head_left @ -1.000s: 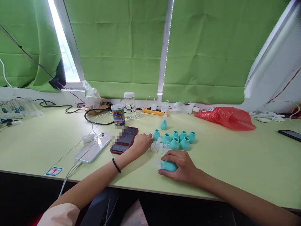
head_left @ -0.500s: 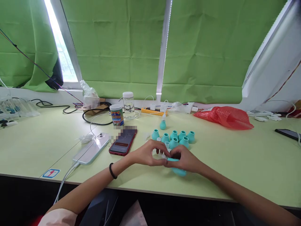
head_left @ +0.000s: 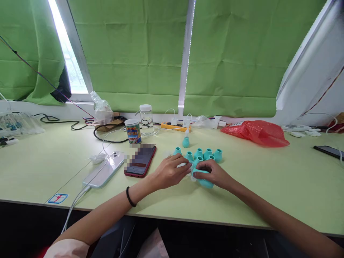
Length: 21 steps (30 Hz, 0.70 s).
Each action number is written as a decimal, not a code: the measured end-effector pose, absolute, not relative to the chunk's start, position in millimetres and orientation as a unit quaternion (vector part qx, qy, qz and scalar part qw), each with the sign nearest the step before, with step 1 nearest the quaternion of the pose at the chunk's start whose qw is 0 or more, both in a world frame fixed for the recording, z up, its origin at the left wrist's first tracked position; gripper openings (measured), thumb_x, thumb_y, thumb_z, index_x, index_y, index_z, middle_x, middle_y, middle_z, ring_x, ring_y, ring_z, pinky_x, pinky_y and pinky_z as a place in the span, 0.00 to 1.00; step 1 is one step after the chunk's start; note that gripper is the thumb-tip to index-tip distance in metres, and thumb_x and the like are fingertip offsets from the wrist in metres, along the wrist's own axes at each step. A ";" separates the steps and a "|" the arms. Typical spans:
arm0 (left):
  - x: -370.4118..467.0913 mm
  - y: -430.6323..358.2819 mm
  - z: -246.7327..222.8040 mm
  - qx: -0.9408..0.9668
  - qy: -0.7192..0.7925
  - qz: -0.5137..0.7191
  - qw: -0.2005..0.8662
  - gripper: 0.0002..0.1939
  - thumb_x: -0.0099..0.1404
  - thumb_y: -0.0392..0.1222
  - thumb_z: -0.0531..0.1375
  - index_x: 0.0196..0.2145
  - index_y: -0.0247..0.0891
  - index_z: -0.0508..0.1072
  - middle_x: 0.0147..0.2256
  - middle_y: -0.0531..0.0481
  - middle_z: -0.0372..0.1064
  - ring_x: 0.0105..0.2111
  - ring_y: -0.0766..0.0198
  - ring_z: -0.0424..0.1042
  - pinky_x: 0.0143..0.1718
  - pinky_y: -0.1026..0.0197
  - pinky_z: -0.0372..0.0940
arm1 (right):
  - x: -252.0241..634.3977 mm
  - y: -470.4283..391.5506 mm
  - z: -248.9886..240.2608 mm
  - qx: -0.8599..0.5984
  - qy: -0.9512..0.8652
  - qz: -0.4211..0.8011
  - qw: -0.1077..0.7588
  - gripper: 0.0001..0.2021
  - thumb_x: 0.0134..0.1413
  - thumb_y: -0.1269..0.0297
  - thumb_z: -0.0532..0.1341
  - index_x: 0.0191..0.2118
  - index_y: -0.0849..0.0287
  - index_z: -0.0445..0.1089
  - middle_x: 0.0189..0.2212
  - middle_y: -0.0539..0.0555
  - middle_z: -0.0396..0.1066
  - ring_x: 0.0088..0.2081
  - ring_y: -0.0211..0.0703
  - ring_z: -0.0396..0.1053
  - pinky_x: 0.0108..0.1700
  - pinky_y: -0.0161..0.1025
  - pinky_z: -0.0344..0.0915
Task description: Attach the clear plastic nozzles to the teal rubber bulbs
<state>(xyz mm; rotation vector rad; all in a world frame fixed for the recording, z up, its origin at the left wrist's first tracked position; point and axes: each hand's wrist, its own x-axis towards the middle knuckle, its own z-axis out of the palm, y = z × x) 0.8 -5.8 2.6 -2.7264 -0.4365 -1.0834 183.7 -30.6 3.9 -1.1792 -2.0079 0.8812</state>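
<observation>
My right hand [head_left: 211, 173] is wrapped around a teal rubber bulb [head_left: 206, 183], which lies tilted just above the table, its body toward me. A small whitish translucent piece [head_left: 193, 178] shows at the bulb's left end; whether it is fixed there I cannot tell. My left hand [head_left: 173, 171] is beside it, its fingers drawn together over small white pieces, and what they pinch is hidden. Just beyond both hands several teal bulbs [head_left: 199, 153] stand upright with open necks. Behind them one teal bulb [head_left: 186, 142] stands with a clear pointed nozzle [head_left: 187, 132] on top.
Left of my hands lie a red-cased phone [head_left: 140, 161] and a pale phone [head_left: 103, 170] with a cable. Farther back stand a printed can [head_left: 133, 132], a clear bottle [head_left: 146, 120] and an orange power strip [head_left: 176, 127]. A red plastic bag [head_left: 255, 133] lies at the back right.
My left hand has come away from the bulb and turned palm down over the white pieces. My right hand has raised the bulb slightly, moving it away from the table's near edge.
</observation>
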 end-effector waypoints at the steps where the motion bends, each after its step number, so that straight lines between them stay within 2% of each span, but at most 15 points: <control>1: 1.2 -5.8 2.0 -0.913 -0.145 -0.364 0.111 0.08 0.59 0.37 0.50 0.33 0.35 0.68 0.32 0.45 0.67 0.33 0.66 0.63 0.32 0.61 0.62 | 183.0 -31.2 3.2 -0.455 -0.765 0.317 0.326 0.11 0.40 0.60 0.58 0.17 0.62 0.62 0.14 0.45 0.52 0.18 0.30 0.50 0.18 0.30 0.49; 6: 1.0 -8.1 1.6 -0.904 -0.147 -0.358 0.183 0.07 0.59 0.34 0.50 0.31 0.34 0.67 0.32 0.46 0.67 0.32 0.65 0.62 0.29 0.63 0.62 | 179.6 -37.1 2.2 -0.479 -0.784 0.191 0.345 0.11 0.42 0.61 0.56 0.18 0.62 0.64 0.14 0.46 0.57 0.18 0.31 0.52 0.20 0.30 0.51; 12: 0.5 -5.3 0.1 -0.902 -0.139 -0.377 0.157 0.05 0.58 0.35 0.51 0.31 0.35 0.67 0.31 0.47 0.66 0.33 0.65 0.61 0.30 0.63 0.62 | 177.9 -42.0 2.0 -0.499 -0.796 0.027 0.341 0.09 0.41 0.61 0.56 0.20 0.61 0.65 0.16 0.49 0.63 0.19 0.34 0.56 0.23 0.33 0.53; 21: -2.0 -7.2 2.3 -0.914 -0.162 -0.292 0.232 0.08 0.60 0.32 0.47 0.34 0.33 0.64 0.31 0.46 0.64 0.36 0.61 0.59 0.31 0.62 0.61 | 180.4 -39.9 -0.3 -0.474 -0.813 -0.070 0.331 0.07 0.40 0.63 0.56 0.19 0.60 0.63 0.17 0.51 0.65 0.20 0.36 0.60 0.24 0.33 0.53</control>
